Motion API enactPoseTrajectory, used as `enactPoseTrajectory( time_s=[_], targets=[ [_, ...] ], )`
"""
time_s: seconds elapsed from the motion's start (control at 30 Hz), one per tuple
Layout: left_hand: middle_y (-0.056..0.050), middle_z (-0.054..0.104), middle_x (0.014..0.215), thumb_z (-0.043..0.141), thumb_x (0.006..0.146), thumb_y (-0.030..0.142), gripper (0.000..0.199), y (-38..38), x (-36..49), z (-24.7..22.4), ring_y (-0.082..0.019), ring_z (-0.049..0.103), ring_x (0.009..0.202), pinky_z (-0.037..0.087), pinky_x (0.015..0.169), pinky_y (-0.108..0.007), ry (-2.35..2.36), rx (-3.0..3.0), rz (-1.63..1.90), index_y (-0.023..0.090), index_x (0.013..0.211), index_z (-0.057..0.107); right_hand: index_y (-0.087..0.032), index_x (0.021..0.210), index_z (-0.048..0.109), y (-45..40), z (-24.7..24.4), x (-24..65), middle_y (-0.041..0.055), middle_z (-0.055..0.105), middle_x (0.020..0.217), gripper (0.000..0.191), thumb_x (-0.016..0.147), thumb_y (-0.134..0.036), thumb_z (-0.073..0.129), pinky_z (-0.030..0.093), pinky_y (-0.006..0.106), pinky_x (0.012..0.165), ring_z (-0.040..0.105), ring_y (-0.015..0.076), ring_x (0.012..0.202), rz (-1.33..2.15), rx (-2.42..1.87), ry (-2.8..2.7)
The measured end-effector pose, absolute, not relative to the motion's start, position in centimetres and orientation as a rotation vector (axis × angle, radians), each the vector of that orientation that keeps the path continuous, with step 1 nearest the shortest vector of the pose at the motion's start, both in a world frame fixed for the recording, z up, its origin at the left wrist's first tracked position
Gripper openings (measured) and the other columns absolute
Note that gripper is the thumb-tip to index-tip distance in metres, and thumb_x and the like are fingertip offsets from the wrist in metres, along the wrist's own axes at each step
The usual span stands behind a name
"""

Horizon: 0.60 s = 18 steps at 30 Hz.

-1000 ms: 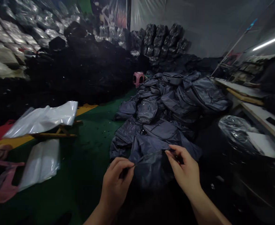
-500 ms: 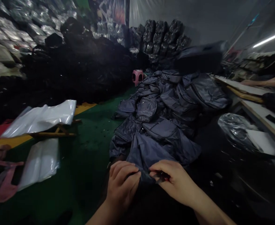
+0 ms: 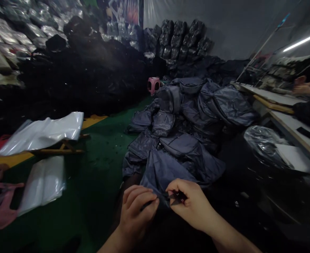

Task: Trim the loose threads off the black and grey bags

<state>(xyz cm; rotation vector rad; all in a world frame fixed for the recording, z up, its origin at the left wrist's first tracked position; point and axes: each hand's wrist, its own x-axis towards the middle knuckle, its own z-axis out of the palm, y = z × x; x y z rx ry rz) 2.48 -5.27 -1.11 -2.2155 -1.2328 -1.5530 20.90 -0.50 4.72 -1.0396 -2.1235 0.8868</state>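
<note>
Dark blue-grey fabric of a bag spreads out at the near end of a pile of similar bags. My left hand is closed on the near edge of this fabric, fingers bent over it. Just to its right, my right hand is closed around a small dark tool with a bit of red; its fingertips touch the same edge. The tool's shape is mostly hidden in the palm.
Clear plastic sheets lie on a wooden stand at left, more below it. A pink stool stands beyond. At right are a table, a plastic bag and another person's hand.
A dark bag that was in the air at the back right is gone from there; a bag now stands upright on the pile's left side. The other person's hand has risen. My hands barely moved.
</note>
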Motion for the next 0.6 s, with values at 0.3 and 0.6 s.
enactPoseTrajectory(
  time_s=[0.3, 0.6],
  targets=[
    [-0.001, 0.065, 0.087, 0.065, 0.068, -0.001, 0.028, -5.3, 2.4, -1.6, -0.018, 0.058, 0.089, 0.044, 0.084, -0.04, -1.213, -2.236, -1.593, 0.02, 0.086, 0.065, -0.019, 0.083, 0.061, 0.7, 5.5, 23.3, -0.0009, 0.06, 0.074, 0.016, 0.074, -0.01, 0.052, 0.042, 0.022, 0.06, 0.055, 0.0132, 0.065, 0.787, -1.165, -1.825],
    [0.0, 0.066, 0.083, 0.065, 0.07, 0.001, 0.022, -5.5, 3.1, -1.4, -0.016, 0.059, 0.087, 0.045, 0.083, -0.037, -1.177, -2.21, -1.607, 0.02, 0.081, 0.064, -0.02, 0.079, 0.061, -0.1, 6.1, 21.0, -0.0027, 0.057, 0.077, 0.023, 0.065, -0.002, 0.057, 0.04, 0.02, 0.058, 0.054, 0.0104, 0.065, 0.974, -0.921, -2.289]
  ],
)
